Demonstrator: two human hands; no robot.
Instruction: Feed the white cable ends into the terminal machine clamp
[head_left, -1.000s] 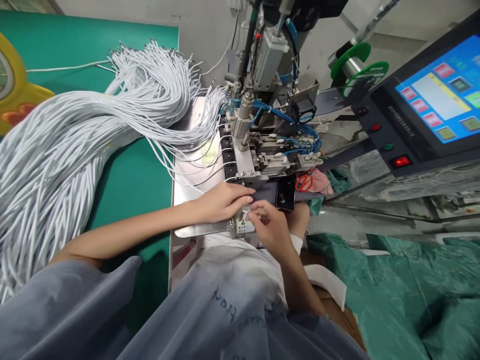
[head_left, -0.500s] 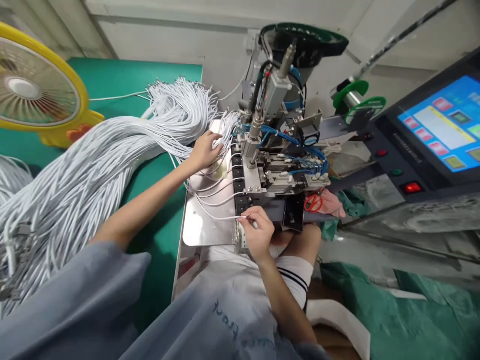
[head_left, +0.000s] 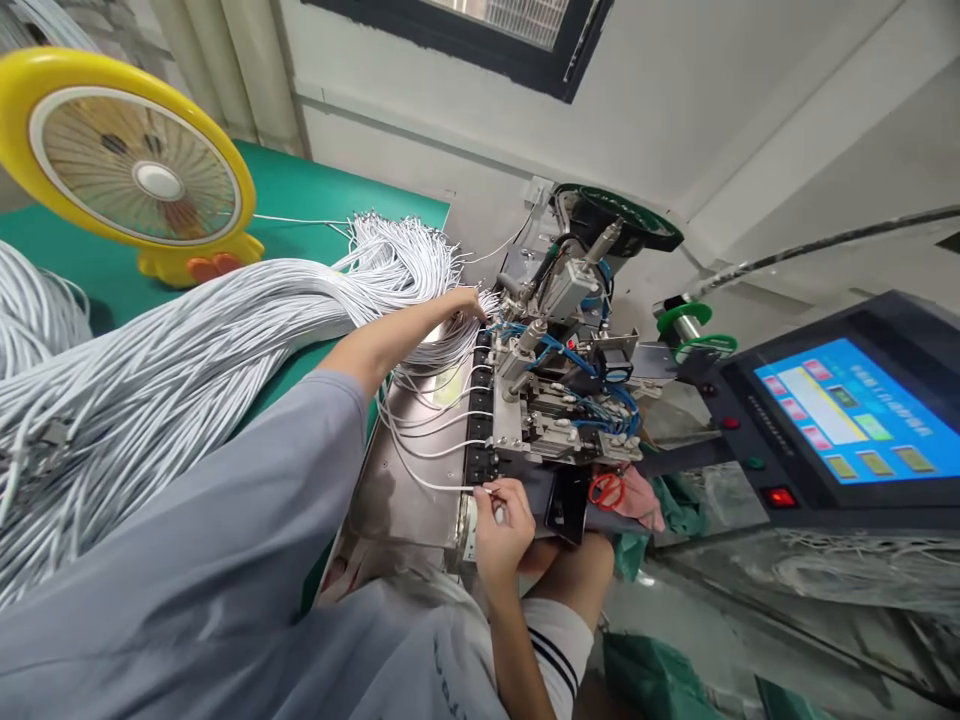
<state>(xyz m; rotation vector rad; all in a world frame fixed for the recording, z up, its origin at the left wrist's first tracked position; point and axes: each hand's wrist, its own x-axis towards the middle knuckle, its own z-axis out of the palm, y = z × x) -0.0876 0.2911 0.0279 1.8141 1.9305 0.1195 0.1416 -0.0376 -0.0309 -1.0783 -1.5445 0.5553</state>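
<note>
My right hand [head_left: 504, 520] pinches the end of a white cable [head_left: 431, 482] at the near end of the machine's black row of holders [head_left: 480, 420]. Several more white cables run from the left into that row. My left hand [head_left: 465, 300] reaches to the row's far end, at the cable tips beside the machine [head_left: 517, 365]; its fingers are mostly hidden, so its grip cannot be made out. A large bundle of white cables [head_left: 300, 300] lies to the left, passing behind my left forearm.
A yellow fan [head_left: 244, 205] stands on the green table [head_left: 300, 170] at the left. On the right are a control screen [head_left: 862, 410], a wire spool [head_left: 686, 328], red scissors [head_left: 606, 490] and a dark phone [head_left: 568, 503]. A metal plate [head_left: 405, 510] lies before the machine.
The view has tilted up and shifted, showing a window. My left hand has moved farther along the row, to its far end. My right hand still holds the cable end at the near end.
</note>
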